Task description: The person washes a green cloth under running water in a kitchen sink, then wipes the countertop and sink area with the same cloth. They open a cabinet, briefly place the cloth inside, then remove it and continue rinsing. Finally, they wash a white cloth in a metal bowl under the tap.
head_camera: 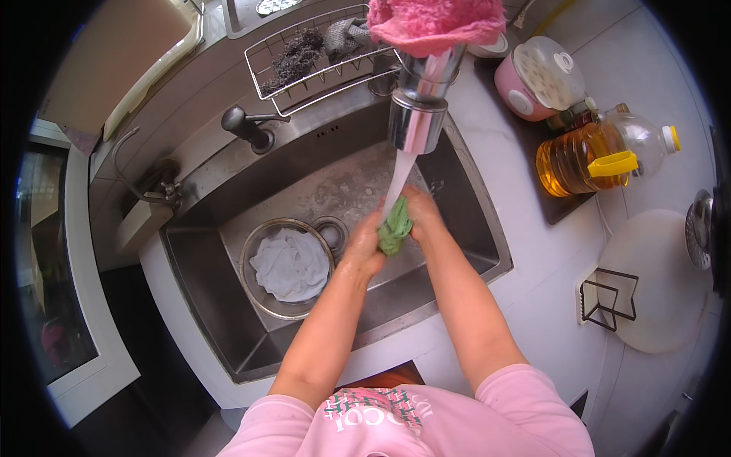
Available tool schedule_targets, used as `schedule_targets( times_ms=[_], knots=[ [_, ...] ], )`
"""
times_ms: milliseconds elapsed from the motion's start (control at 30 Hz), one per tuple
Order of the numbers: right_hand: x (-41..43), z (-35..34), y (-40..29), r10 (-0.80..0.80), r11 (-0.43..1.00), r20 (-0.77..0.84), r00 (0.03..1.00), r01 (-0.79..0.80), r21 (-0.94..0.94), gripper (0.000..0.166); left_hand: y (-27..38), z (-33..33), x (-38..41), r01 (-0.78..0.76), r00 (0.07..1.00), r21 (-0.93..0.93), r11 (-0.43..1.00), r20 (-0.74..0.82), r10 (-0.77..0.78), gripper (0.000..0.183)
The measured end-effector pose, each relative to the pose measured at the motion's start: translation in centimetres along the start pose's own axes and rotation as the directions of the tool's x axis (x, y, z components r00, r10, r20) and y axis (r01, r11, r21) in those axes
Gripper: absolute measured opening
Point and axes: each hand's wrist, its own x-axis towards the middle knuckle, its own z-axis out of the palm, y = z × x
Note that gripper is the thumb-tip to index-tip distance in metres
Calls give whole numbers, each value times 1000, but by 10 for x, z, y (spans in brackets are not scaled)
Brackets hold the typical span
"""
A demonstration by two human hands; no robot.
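Between my two hands a bunched green cloth (395,227) is held under the water stream (398,180) from the chrome faucet (418,123). My left hand (364,243) grips the cloth on its left side, and my right hand (421,212) on its right; both look slightly blurred. They are over the right part of the stainless steel sink (365,163). To the left of my hands, a round bowl (246,285) with a metallic rim rests in the sink. A crumpled white cloth (291,264) lies in it. Beside the bowl is the sink drain (330,233).
A soap dispenser (245,125) and wire rack (320,74) with scouring pads stand behind the sink. A pink cloth (437,23) drapes over the faucet. On the right counter are a pink cooker (528,85), an oil bottle (582,160) and a round white board (657,274).
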Motion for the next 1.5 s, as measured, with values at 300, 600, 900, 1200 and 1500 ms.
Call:
schedule_targets(
  times_ms=[300, 600, 900, 1200, 1500],
  knots=[
    [-98, 45, 38, -315, 865, 229, 921, 378, -330, 23, -6, -58, 25, 167, 986, -493, 854, 57, -159, 56],
    [-50, 28, 38, -492, 591, 154, 857, 459, -664, 27, -23, 7, 1, -41, 967, -36, 999, -252, 31, 44],
    [-20, 26, 36, -360, 709, -59, 931, 232, -666, 43, -29, -1, 1, -46, 931, 73, 996, -357, 69, 35],
    [-37, 22, 12, 57, 926, 69, 996, -26, -378, 45, 3, -7, 4, -96, 985, 132, 987, -130, 113, 24],
    [-45, -16, 2, -281, 862, 131, 951, 310, -401, 29, 41, -14, -4, -137, 984, -96, 986, -125, 125, 44]
  ],
)
